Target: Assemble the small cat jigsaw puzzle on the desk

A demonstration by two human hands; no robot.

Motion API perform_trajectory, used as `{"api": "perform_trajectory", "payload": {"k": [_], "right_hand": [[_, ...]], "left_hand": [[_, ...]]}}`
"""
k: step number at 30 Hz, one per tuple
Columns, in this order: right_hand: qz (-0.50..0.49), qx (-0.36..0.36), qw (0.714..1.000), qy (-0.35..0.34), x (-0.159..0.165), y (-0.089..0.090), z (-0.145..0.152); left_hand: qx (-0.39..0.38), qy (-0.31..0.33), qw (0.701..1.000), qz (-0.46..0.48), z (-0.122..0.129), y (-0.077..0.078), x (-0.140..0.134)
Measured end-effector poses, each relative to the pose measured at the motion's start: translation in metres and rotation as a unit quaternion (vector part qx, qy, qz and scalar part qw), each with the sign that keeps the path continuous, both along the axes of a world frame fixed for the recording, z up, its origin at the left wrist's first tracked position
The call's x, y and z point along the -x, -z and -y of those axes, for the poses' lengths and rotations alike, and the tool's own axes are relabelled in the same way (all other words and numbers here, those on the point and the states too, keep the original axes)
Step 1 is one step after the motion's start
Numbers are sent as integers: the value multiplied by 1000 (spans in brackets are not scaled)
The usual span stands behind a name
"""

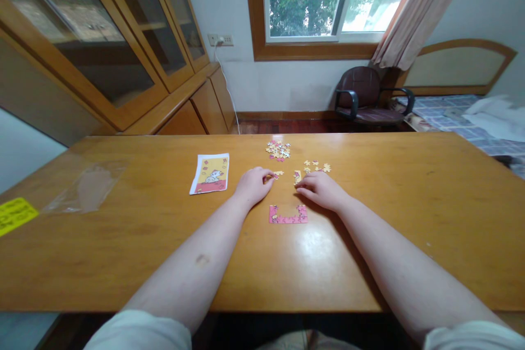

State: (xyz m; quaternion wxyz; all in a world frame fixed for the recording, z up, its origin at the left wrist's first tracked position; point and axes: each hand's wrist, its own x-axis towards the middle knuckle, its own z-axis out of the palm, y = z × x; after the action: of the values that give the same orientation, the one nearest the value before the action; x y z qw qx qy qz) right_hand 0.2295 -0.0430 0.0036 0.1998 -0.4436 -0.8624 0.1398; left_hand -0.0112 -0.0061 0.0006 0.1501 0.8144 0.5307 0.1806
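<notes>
— Fingers (267,173), head view?
— Bent. Our left hand (255,185) meets a yellow bit (279,173), our right hand (321,189) another yellow bit (297,176); gripped or merely touched, we cannot tell.
— Nearer us?
— Partly joined pink puzzle (288,220), on the table (135,246); loose pile (278,150) beyond both hands.

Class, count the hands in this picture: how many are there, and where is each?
2: the left hand, just right of the picture card; the right hand, beyond and right of the partly assembled pink puzzle section.
</notes>
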Motion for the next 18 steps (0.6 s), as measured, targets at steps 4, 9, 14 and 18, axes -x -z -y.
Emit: {"api": "perform_trajectory", "payload": {"k": [4,9,14,18], "right_hand": [[-1,-1,1000,3,1,-2,0],[-3,-2,1000,4,1,-2,1],[9,-14,1000,25,0,1,-1],[17,-25,998,58,-4,2,-3]], "left_hand": [[-16,24,1000,-9,0,2,0],[-35,58,997,-21,4,-3,-1],[-14,56,998,-40,6,-6,-2],[-16,48,998,-39,5,-5,-2]]}}
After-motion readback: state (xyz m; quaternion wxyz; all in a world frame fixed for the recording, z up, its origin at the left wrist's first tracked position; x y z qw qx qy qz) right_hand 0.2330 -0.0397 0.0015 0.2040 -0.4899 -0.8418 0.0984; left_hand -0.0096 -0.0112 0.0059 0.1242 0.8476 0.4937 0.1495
